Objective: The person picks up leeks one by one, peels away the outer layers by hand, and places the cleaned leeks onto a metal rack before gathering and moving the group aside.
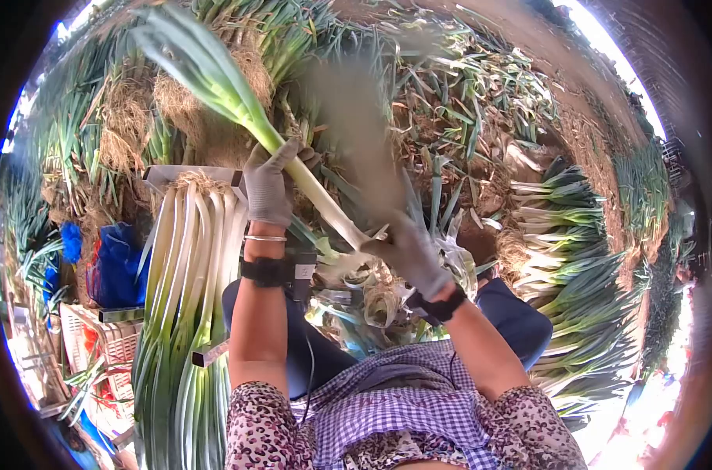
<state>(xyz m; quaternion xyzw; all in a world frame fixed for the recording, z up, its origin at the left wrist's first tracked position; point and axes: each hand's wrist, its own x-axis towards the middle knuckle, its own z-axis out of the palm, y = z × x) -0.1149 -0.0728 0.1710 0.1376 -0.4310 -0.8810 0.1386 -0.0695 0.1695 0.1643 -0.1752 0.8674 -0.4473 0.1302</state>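
My left hand [267, 188], in a grey glove, is closed around the pale stalk of a leek [309, 186]. The leek slants across the view, its green leaves at the upper left and its root end at the lower right. At that root end my right hand [415, 254], also gloved, has curled fingers touching or very near the stalk. A broad grey-brown shape [360, 133], smeared by motion, extends upward from beside my right hand; I cannot make out what it is. Loose peeled leaves [379, 301] lie below both hands.
Trimmed leeks [187, 274] lie in a metal-edged holder at the left. Another row of leeks [563, 258] lies on the right. Untrimmed leeks with shaggy roots [125, 125] are piled at the back left. A blue bag [119, 266] sits above a woven basket [121, 337].
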